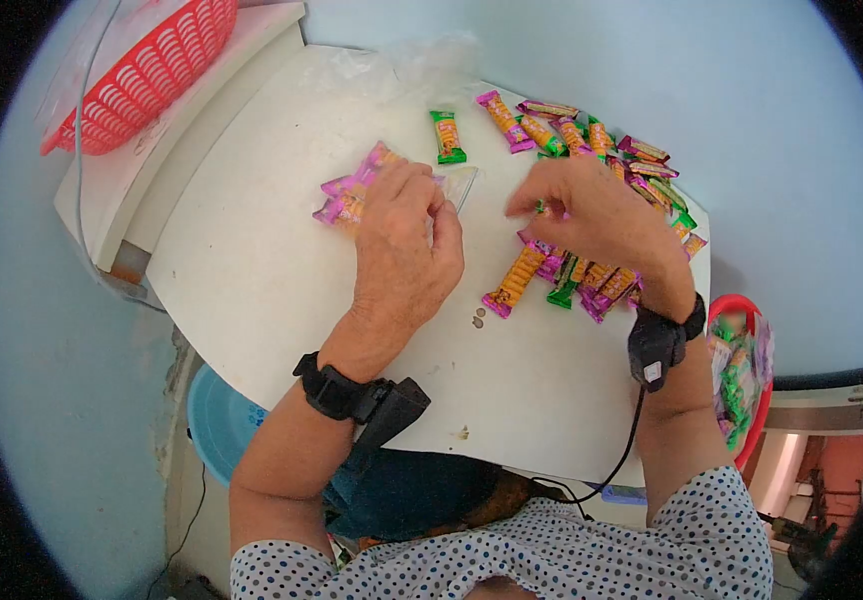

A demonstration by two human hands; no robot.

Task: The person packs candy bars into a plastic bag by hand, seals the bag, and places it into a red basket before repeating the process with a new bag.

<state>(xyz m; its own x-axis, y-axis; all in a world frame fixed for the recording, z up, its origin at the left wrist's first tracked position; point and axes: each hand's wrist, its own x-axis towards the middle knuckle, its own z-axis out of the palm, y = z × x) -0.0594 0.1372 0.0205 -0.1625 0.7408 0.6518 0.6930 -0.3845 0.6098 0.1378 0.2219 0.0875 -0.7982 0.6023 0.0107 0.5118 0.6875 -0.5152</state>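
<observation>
My left hand [404, 235] is curled over a clear plastic bag [464, 185], its fingers closed on it. Pink-ended snack packets [360, 188] show hazily through the film at its left, and the hand hides part of them. My right hand [597, 212] hovers at the packet pile with thumb and fingers pinched together. A small green-and-pink bit of a snack packet [541, 207] shows between them; the rest is hidden. Just below lies a pink-ended packet [518, 280] of ridged yellow snack. A green-ended packet [448, 137] lies apart, beyond my left hand.
Several pink and green packets [642, 165] spread along the right of the white table [272, 260]. Crumpled clear plastic [392, 70] lies at the back. A red basket [157, 75] stands upper left, a red tub [757, 440] of packets right, a blue basin [217, 425] lower left.
</observation>
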